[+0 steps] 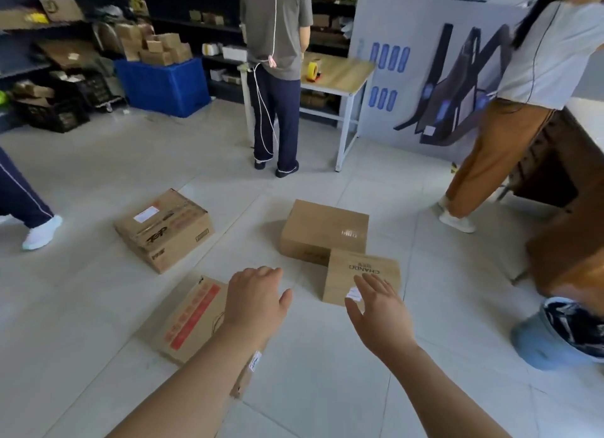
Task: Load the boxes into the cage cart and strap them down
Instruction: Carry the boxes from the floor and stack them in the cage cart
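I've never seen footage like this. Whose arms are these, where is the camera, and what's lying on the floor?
No machine here: these are a person's bare arms, filmed by one wide-angle camera worn on their head, looking forward and down. The left hand and right hand both reach out open, holding nothing. On the tiled floor lie four cardboard boxes: a red-striped box under the left forearm, a labelled box further left, a plain box ahead, and a small box in front of it, by the right hand.
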A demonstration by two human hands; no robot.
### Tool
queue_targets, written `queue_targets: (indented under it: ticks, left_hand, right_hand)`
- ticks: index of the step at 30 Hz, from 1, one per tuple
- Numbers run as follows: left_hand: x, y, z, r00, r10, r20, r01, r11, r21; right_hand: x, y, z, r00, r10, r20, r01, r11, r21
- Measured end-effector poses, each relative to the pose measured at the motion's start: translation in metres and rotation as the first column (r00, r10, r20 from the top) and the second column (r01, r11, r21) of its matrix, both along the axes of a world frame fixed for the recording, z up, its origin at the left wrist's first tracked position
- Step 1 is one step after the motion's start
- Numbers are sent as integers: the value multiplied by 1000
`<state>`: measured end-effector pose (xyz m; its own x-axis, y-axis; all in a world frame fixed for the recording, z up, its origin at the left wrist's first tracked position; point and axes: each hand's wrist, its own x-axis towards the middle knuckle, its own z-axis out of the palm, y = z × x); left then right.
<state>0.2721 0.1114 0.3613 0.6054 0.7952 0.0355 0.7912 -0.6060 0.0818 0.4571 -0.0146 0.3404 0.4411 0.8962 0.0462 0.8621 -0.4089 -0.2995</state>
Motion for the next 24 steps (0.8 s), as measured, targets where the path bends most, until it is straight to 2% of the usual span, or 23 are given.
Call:
queue_targets:
  ticks: [11,20,24]
  left_hand:
    - [134,178,-25,995,-100,23,101,995,-27]
    - [278,292,-86,1000,21,17,-20,998,-64]
    - [333,339,-124,996,84,43,-77,987,-143]
  right_hand:
    - [126,146,-30,989,-145,-39,143,989,-41]
    - [279,276,-81,991,-93,-95,84,992,-96]
    - [335,327,-116,991,-78,-106,63,988,-138]
